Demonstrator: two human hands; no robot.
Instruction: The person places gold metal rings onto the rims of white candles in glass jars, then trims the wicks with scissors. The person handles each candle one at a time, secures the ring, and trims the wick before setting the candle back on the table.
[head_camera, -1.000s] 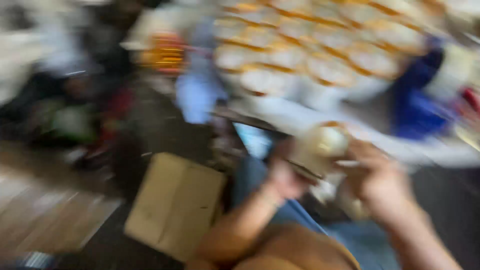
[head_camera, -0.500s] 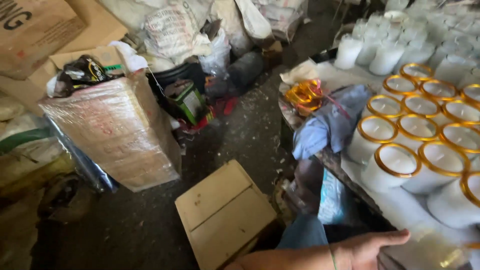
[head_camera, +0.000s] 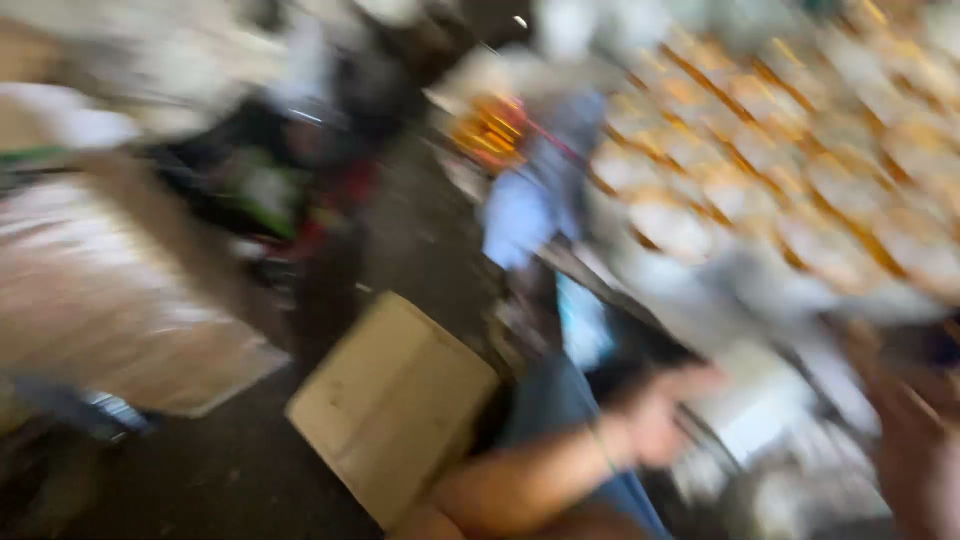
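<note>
A cardboard box (head_camera: 390, 405) lies on the floor (head_camera: 200, 480), left of the counter (head_camera: 760, 400). Rows of rimmed cups (head_camera: 800, 190) stand on the counter, with a bundled cloth (head_camera: 530, 200) at their left.

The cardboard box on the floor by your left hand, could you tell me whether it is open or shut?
Shut, it seems: the cardboard box shows a flat, unbroken top face with no raised flaps. Motion blur hides any seam or tape.

At lower centre, a flat tan cardboard box (head_camera: 392, 405) looks matt; blue cloth (head_camera: 528, 205) above it hangs soft; all is blurred.
</note>
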